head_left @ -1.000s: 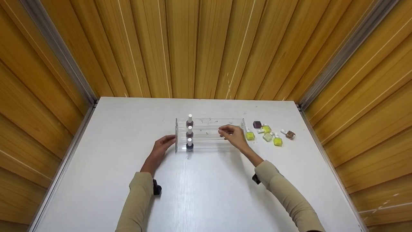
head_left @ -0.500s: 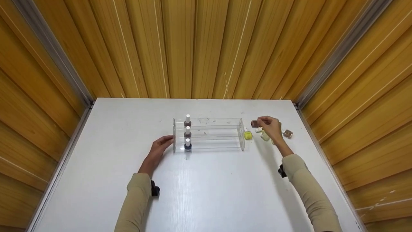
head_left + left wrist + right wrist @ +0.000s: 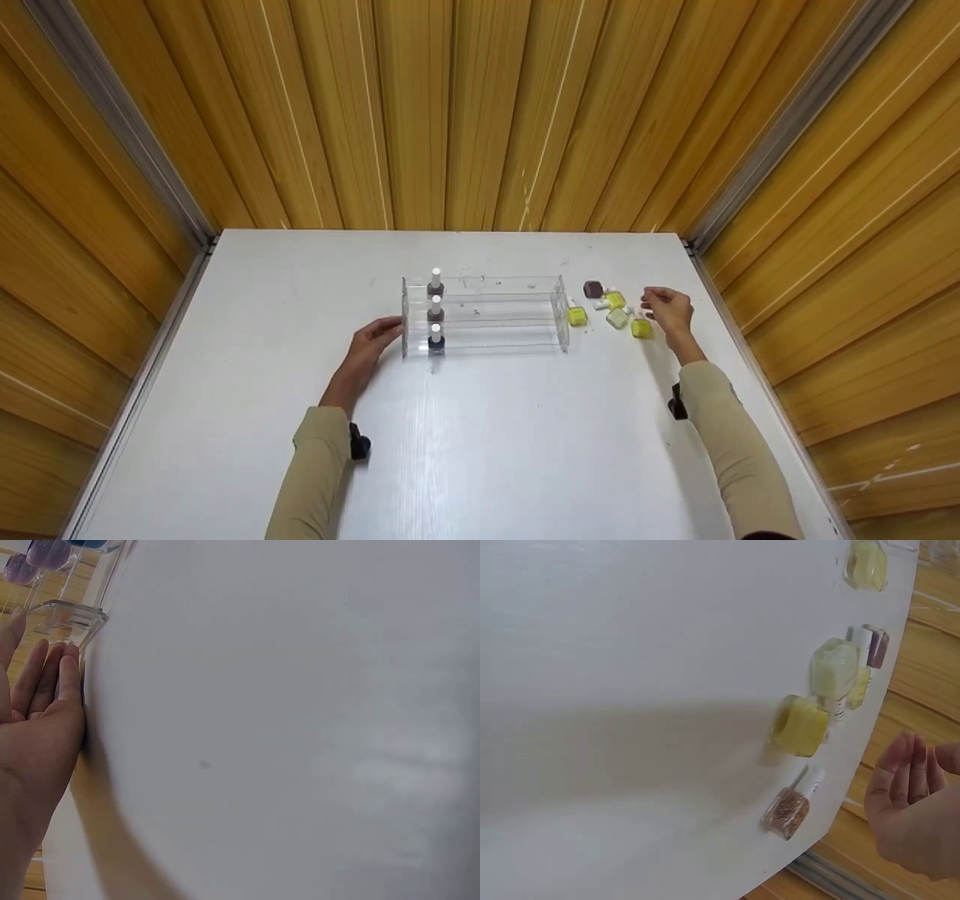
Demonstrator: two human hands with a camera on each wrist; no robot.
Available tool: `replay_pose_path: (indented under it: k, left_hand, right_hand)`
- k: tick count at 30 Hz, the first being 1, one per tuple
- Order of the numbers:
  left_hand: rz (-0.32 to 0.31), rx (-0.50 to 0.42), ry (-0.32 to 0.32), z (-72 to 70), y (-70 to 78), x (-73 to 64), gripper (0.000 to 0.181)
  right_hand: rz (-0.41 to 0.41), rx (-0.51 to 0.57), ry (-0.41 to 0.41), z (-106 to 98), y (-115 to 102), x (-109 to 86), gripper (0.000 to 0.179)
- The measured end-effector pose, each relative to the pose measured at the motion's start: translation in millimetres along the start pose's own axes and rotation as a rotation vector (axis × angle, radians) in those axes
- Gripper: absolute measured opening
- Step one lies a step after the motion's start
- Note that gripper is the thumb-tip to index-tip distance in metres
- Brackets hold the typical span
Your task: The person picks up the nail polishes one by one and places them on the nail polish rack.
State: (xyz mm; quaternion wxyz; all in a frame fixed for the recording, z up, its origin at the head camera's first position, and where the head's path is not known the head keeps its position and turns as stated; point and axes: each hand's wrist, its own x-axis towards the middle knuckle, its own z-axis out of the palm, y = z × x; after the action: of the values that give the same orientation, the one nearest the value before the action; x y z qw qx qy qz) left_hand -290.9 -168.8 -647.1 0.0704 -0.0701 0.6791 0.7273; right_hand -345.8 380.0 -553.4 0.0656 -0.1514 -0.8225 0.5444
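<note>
A clear rack point(image 3: 560, 311) stands on the white table point(image 3: 480, 442), and everything sits around it. On its left part, one per step, are three upright white-capped bottles: a back bottle point(image 3: 436, 289), a middle bottle point(image 3: 436, 313) and a front bottle point(image 3: 436, 342). The left hand point(image 3: 369, 341) is at the rack's left end, fingers loosely extended and grasping nothing; I can't tell how firmly they touch it.

The loose bottles lie right of the rack. Nearest is a yellow bottle point(image 3: 577, 316), just beside its end. Farther out come a plum bottle point(image 3: 593, 289), a second yellow bottle point(image 3: 615, 300), a pale green bottle point(image 3: 617, 319) and a third yellow bottle point(image 3: 641, 328), all between the rack and the right hand point(image 3: 670, 309). That hand hangs above the table, fingers softly bent and released. It blocks my sight of the farthest one, a glittery brown bottle point(image 3: 787, 811). Behind the rack rises a wood-patterned wall point(image 3: 450, 120).
</note>
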Motion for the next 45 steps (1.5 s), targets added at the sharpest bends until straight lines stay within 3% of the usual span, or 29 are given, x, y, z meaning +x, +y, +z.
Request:
replay_pose_path:
  k: [8,16,20,26,38,45]
  left_hand:
    - [-0.017,-0.001,0.001,-0.4,-1.8,-0.1,0.042]
    - [-0.004,-0.021,-0.007,-0.4,-0.9,-0.7,0.041]
    - [-0.006,-0.007,0.009,-0.7,-0.2,0.1,0.041]
    - [-0.009,-0.012,0.021,-0.1,-1.2,0.8,0.040]
    - [0.021,-0.012,0.012,0.8,0.3,-0.9,0.039]
    - [0.012,-0.020,0.010,-0.6,-0.2,-0.5,0.041]
  right_hand:
    - [0.101,-0.057,0.071,-6,36,10.6,0.037]
    - [0.143,-0.201,0.134,3,59,10.6,0.039]
    - [0.138,-0.186,0.111,13,61,11.4,0.043]
    - [0.126,-0.246,0.072,22,60,14.0,0.046]
    - [0.132,-0.281,0.036,17,54,12.3,0.046]
    - [0.182,-0.183,0.052,11,54,8.8,0.046]
